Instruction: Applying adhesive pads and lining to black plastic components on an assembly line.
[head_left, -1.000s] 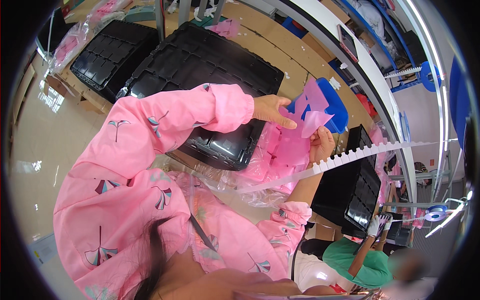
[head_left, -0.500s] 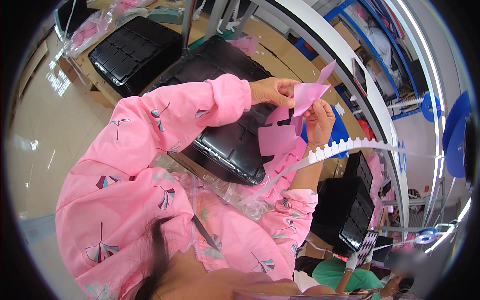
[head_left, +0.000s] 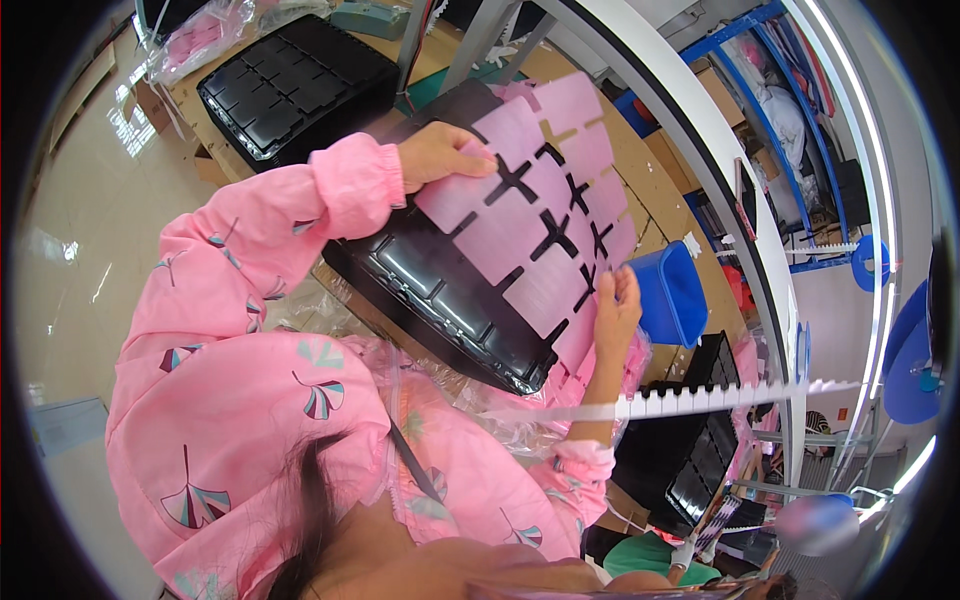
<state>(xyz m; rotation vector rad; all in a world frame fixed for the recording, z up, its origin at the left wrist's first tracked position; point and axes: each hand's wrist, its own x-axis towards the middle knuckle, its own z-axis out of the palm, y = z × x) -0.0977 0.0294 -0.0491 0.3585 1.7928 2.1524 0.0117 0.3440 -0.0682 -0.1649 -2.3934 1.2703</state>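
Note:
A thin pink sheet (head_left: 535,235) with cross-shaped and slit cutouts is spread over a stack of black moulded plastic trays (head_left: 430,300). Thumb and fingers of my left hand (head_left: 440,158) pinch the sheet by its left edge. On its right edge, my right hand (head_left: 617,308) has its fingers closed at the border; the exact grip is partly hidden. Dark tray surface shows through the cutouts. The sheet's far part slopes away over the back of the stack.
Another black tray stack (head_left: 300,85) stands at the far left, and more black trays (head_left: 680,440) at the right. A blue bin (head_left: 672,295) sits beside my right hand. A white notched strip (head_left: 690,398) crosses above my right forearm. A co-worker's green garment (head_left: 655,562) shows lower right.
The pink sheet, folded up between my hands before, is now opened out over the trays. My left hand has moved left and my right hand lower, drawing apart.

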